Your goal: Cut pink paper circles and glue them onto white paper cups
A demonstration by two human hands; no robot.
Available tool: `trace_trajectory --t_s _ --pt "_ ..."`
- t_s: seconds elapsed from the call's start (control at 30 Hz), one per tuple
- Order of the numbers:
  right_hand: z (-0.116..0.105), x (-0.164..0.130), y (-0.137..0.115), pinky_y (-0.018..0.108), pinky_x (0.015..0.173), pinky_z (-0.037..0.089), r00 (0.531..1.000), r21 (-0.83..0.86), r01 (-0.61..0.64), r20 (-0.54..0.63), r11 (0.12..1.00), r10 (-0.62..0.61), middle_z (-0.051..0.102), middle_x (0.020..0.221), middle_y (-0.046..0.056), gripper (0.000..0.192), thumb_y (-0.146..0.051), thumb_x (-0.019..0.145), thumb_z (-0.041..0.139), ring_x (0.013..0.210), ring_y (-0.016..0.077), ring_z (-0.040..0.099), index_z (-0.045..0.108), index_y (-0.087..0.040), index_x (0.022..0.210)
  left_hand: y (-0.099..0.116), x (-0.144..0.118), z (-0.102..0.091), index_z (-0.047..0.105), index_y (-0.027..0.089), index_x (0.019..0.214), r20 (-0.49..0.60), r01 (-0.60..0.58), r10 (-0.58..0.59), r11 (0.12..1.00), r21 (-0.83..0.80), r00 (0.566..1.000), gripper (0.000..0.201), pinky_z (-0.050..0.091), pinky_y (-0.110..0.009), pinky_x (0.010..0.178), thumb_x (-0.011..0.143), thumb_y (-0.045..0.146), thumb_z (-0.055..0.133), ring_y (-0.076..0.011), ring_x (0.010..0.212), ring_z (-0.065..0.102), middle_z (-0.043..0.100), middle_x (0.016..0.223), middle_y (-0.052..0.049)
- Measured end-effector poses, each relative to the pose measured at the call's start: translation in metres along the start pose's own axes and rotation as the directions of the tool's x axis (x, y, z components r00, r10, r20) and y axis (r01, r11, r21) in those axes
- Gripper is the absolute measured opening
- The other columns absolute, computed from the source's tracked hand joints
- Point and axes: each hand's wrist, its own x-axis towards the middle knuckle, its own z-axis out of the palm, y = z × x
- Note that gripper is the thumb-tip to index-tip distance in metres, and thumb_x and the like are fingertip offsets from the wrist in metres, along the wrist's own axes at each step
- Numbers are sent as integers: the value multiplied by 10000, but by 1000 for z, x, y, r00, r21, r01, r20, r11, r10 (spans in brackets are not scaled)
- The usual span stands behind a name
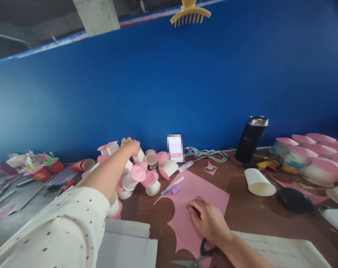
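Polka-dot sleeve nearest us, left hand out at the pink-topped paper cups

Far across the bench, our left hand bends its fingers over a white paper cup; the cup shows just right of the wrist, its long axis partly hidden, and we cannot tell whether the grip pinches it. Our right hand rests well apart and closer to us, fingers curled on the pink paper sheet, pinching nothing that we can make out, scissors by its wrist. We judge that nearness decides: the left hand is beside that cup, with others crowding its near side
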Motion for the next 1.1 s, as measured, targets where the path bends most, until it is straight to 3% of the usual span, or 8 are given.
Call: trace_trajectory --t_s 0.33,0.67,0.93,1.1 --pt "0 0 1 250 712 454 1000 -10 13 -13 1000 -13 680 922 25 248 -222 907 415 799 164 654 662 -240 905 -20 -18 -40 710 262 994 -96 13 -13 1000 -6 995 406 332 -488 935 591 278 748 -399 1161 478 686 1114 -137" --pt "4 0 4 271 744 462 999 -27 29 -37 999 -30 686 940 30 259 -248 906 405 829 175 651 664 -235 910 -34 -45 -37 706 243 981 -202 -13 7 1000 -25 979 336 314 -467 928 645 253 703 -386 1129 483 670 1108 -131" --pt "2 0 1 292 779 468 999 -16 26 -36 1000 -26 687 959 41 259 -262 907 408 860 187 648 666 -231 917 -32 -56 -39 701 229 983 -253 32 -36 999 -20 967 369 328 -438 919 708 470 661 -364 1120 491 681 1100 -135" --pt "2 -1 0 281 749 468 999 -22 24 -38 999 -25 687 938 39 268 -259 902 404 834 180 649 671 -234 898 -26 -53 -38 721 232 955 -225 107 -115 993 -48 968 464 361 -438 907 730 611 576 -366 1108 521 704 1057 -142"
